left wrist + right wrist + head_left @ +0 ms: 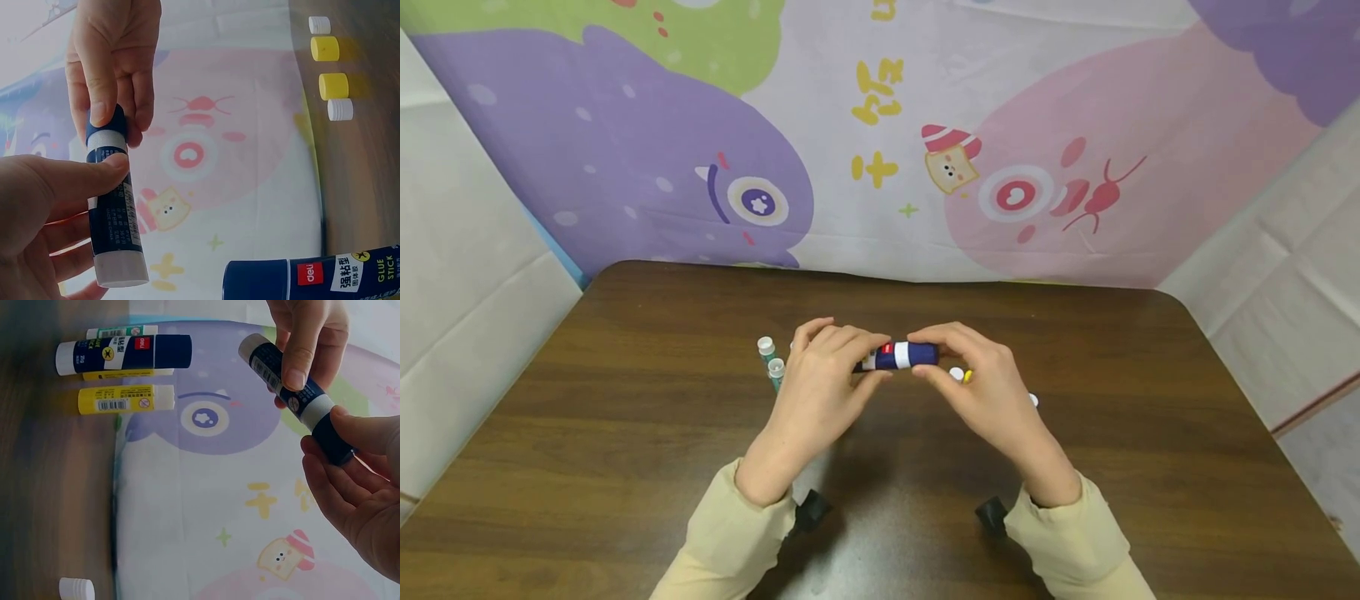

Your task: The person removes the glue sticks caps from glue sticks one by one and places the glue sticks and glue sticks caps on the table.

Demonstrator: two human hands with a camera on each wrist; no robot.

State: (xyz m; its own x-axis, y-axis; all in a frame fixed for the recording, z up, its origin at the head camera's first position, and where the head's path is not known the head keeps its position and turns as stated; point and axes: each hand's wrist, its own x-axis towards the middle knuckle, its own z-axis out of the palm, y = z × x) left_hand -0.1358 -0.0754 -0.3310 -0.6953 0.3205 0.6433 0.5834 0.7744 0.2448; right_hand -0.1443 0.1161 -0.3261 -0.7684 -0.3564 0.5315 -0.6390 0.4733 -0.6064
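Above the table, a navy-blue glue stick point(886, 360) lies level between both hands. My left hand point(823, 367) grips its body, thumb and fingers on opposite sides. My right hand point(988, 383) pinches the dark blue cap point(331, 440) at the other end. A pale band point(106, 140) shows between cap and label. The white base point(122, 269) sticks out below the left fingers in the left wrist view. Another blue glue stick point(119, 353), cap on, stands on the table.
Uncapped yellow point(119, 399) and green point(777, 375) glue sticks with white tops stand at the left. Yellow caps point(325, 49) and white caps point(340, 109) stand on the table at the right. A printed cloth point(865, 233) hangs behind the wooden table point(625, 400).
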